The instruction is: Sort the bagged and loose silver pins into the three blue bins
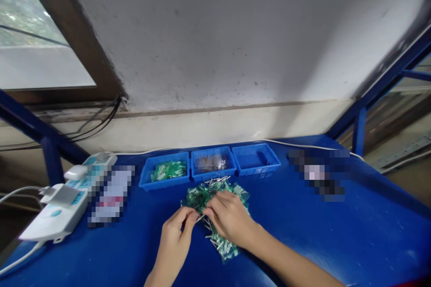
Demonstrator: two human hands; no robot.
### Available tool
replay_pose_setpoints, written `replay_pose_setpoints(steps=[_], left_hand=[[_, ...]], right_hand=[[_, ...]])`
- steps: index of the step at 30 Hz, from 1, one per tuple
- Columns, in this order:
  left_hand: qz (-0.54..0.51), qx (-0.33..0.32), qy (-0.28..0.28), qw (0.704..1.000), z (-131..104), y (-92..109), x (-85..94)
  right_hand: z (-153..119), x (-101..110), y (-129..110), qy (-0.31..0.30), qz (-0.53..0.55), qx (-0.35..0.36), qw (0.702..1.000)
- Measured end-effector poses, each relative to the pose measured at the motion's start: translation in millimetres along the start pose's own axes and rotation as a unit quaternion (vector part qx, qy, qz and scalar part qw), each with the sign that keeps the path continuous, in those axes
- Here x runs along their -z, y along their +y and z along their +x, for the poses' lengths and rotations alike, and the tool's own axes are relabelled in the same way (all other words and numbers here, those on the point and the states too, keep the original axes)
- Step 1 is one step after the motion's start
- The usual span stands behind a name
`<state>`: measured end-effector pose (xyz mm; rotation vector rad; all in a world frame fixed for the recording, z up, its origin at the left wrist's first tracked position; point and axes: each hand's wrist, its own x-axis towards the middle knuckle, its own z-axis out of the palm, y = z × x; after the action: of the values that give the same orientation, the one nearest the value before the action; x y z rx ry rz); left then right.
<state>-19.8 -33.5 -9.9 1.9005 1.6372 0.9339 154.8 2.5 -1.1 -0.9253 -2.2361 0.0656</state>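
Observation:
A thin metal pin [200,219] runs between my two hands, just in front of a heap of green clear plastic bits. My left hand [178,232] is closed in a pinch on its lower end. At the other end, the fingers of my right hand [229,216] are bent and pressed together on the pin, their tips partly hidden. Below my right hand spreads the heap of small green plastic packets [230,250], with several loose metal pins [217,180] lying on top and along its near side.
Three blue bins stand behind the heap: the left bin [164,184] holds green packets, the middle bin [213,175] clear packets, the right bin [257,171] little or nothing. A power strip [55,215] and a blurred-out flat object [112,195] lie left. Another blurred object [316,172] lies right.

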Motion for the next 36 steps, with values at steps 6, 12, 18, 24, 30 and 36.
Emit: replay_pose_setpoints(steps=[6, 12, 18, 24, 30, 36], left_hand=[[0.21, 0.052, 0.055, 0.975, 4, -14, 2.1], [0.122, 0.069, -0.008, 0.99, 6, -26, 3.6], [-0.054, 0.046, 0.118, 0.99, 2, -18, 8.6], [-0.042, -0.137, 0.151, 0.978, -9, -4, 5.4], [-0.019, -0.155, 0.102, 0.983, -11, 6, -0.8], [0.083, -0.035, 0.115, 0.989, -5, -5, -5.6]], right_hand=[[2, 30, 25, 0.258, -0.005, -0.018, 0.966], [-2, 61, 76, 0.126, -0.222, -0.385, 0.887], [3, 42, 33, 0.035, 0.067, -0.279, 0.957], [4, 7, -25, -0.024, 0.425, -0.286, 0.858], [14, 5, -22, 0.064, 0.426, -0.314, 0.846], [55, 55, 7, 0.393, 0.086, -0.091, 0.911]])
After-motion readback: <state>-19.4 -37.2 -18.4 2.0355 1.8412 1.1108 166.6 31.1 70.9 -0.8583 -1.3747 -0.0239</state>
